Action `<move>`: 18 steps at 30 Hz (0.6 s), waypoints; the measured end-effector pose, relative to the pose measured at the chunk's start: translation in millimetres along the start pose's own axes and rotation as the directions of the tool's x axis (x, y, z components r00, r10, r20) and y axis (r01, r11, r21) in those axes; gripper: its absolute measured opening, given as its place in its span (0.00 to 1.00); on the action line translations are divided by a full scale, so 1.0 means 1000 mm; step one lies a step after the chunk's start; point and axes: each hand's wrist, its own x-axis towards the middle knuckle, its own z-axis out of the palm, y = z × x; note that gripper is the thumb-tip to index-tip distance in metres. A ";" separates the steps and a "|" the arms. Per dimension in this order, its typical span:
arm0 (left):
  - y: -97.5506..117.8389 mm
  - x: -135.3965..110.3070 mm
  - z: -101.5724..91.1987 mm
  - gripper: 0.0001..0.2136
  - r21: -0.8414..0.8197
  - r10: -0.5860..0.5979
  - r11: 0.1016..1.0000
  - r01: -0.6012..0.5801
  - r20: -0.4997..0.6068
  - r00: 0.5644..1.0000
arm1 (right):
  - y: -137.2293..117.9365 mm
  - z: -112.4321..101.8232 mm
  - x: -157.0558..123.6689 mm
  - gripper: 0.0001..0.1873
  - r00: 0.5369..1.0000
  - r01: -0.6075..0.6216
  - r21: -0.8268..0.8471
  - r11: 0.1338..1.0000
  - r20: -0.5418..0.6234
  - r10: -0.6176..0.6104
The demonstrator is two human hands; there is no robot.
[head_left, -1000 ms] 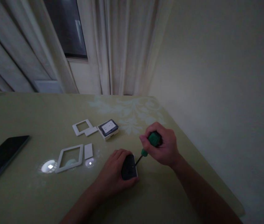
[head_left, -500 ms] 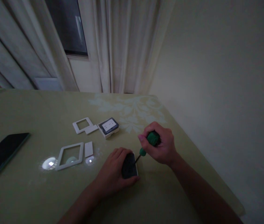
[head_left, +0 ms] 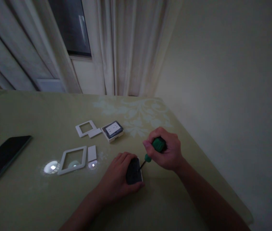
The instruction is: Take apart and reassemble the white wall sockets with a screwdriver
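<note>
My left hand (head_left: 118,175) is closed around a dark, flat rectangular module (head_left: 133,175) with a pale edge, holding it at the table top. In my right hand (head_left: 167,149) is a screwdriver (head_left: 158,144) with a green handle, gripped in a fist. Its thin shaft slants down to the left, and the tip meets the module's dark face near its right side. Whether the tip sits in a screw is too small to tell. Beyond my hands lies a socket unit (head_left: 113,130), a white faceplate with slots on a dark and white base.
A large white frame (head_left: 61,164) and a small white plate (head_left: 92,153) lie left of my hands. Behind them, a smaller frame (head_left: 79,131) touches another white strip (head_left: 94,132). A dark phone-like slab (head_left: 3,157) rests at far left. The table's right edge runs along a wall.
The view has shifted very slightly. Both hands, the screwdriver and the module stay in nearly the same places, with the tip still against the module.
</note>
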 end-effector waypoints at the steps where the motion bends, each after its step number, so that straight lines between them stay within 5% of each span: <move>1: 0.000 0.000 0.000 0.30 -0.001 -0.001 1.000 0.001 0.002 1.000 | 0.000 0.000 -0.001 0.10 1.000 0.009 0.016 1.000 0.009 -0.009; 18: 0.001 0.001 0.000 0.30 0.006 -0.009 1.000 0.009 0.007 1.000 | 0.003 -0.002 -0.001 0.10 1.000 0.011 0.044 0.999 0.010 -0.012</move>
